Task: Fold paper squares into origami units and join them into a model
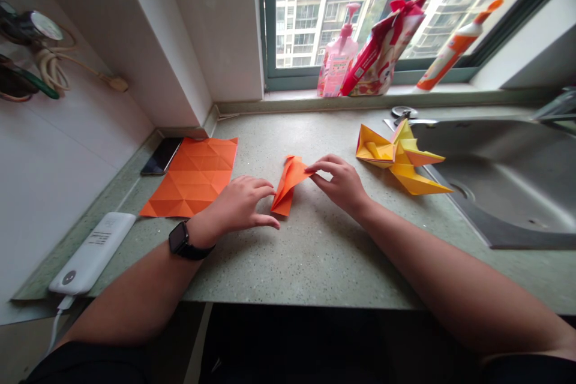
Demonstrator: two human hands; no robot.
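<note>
A small piece of folded orange paper point(288, 185) lies on the countertop between my hands. My right hand point(338, 183) pinches its pointed right corner between thumb and fingers. Just left of it is my left hand point(240, 201), with thumb and fingers spread apart and nothing held in them; a fingertip comes close to the paper's left edge, and I cannot tell whether they touch. Under and behind the left hand lies a creased orange sheet point(198, 171) with a grid of fold lines. To the right of my right hand stands a yellow folded paper model point(398, 159) with several points.
A phone point(162, 156) sits by the creased sheet, and a white power bank point(92, 252) with a cable is at the left edge. The steel sink point(508, 192) lies right. A pink pump bottle point(338, 60), a red bag point(384, 51) and an orange-white bottle point(454, 51) line the windowsill.
</note>
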